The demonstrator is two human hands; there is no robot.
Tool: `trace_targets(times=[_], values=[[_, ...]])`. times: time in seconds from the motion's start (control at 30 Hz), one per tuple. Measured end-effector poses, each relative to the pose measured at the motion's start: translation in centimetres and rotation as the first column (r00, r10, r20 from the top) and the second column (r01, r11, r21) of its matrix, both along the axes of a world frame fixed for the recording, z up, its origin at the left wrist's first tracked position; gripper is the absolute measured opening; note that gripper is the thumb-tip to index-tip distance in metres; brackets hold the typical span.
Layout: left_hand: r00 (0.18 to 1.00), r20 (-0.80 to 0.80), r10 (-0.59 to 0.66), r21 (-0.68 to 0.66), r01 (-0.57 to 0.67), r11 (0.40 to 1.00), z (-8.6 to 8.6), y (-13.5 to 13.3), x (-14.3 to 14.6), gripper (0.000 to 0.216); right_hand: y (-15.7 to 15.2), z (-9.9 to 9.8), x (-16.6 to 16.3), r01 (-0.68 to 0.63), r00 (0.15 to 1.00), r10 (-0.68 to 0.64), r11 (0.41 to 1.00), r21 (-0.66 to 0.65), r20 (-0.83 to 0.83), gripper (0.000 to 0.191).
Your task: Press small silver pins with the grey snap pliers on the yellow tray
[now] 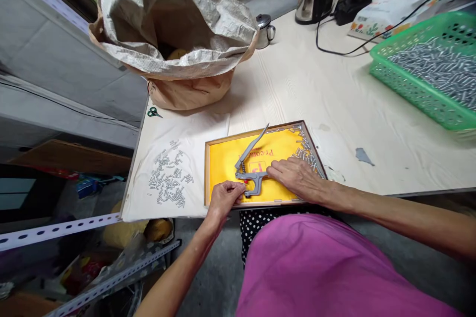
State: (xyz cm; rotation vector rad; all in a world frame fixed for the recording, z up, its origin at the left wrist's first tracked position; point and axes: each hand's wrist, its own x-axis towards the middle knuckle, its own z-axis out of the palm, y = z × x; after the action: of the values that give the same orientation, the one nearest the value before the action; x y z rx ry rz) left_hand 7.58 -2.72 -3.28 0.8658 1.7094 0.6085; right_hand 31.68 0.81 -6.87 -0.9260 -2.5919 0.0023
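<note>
A grey hand tool [255,177] is held over a yellow-lined tray [207,173], one end gripped in the curled fingers of the right hand [297,174], its long lever angled away untouched. At the tool's mouth, the thumb and fingertips of the left hand [223,199] are pinched together; what is held between them cannot be told. Metal pins [307,151] are gathered along the tray's right side.

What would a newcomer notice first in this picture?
Probably the large white and brown sack, standing open toward the back left of the pale table. Next, a shallow rectangular yellow-lined tray at the front edge, with a grey metal lever tool above it in the right hand. A green plastic basket at right holds small silvery pieces.
</note>
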Motion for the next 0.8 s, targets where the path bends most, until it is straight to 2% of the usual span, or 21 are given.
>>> trace_targets(times=[0.3, 0.53, 0.6, 0.73, 0.8], values=[[0.983, -0.125, -0.136, -0.085, 0.126, 0.988, -0.1, 0.5, 0.1, 0.037, -0.1, -1.0, -0.4, 0.04, 0.997, -0.028, 0.981, -0.189, 0.07, 0.02], [0.96, -0.166, -0.224, -0.146, 0.2, 0.969, 0.0, 0.8, 0.1, 0.03, 1.0, 0.1, -0.7, 0.054, 0.988, -0.027, 0.982, -0.179, 0.152, 0.014], [0.958, -0.164, -0.237, -0.157, 0.212, 0.965, 0.0, 0.8, 0.0, 0.031, 1.9, 0.7, -0.6, 0.057, 0.991, -0.037, 0.986, -0.158, 0.128, 0.027], [0.953, -0.174, -0.247, -0.143, 0.223, 0.964, 0.0, 0.6, -0.2, 0.034, 4.4, 1.4, -0.2, 0.005, 0.995, 0.009, 0.99, -0.141, 0.098, 0.074], [0.954, -0.179, -0.24, -0.141, 0.216, 0.966, 0.0, 0.6, -0.1, 0.034, 5.7, 1.3, -0.2, -0.032, 0.991, 0.053, 0.985, -0.168, 0.124, 0.083]])
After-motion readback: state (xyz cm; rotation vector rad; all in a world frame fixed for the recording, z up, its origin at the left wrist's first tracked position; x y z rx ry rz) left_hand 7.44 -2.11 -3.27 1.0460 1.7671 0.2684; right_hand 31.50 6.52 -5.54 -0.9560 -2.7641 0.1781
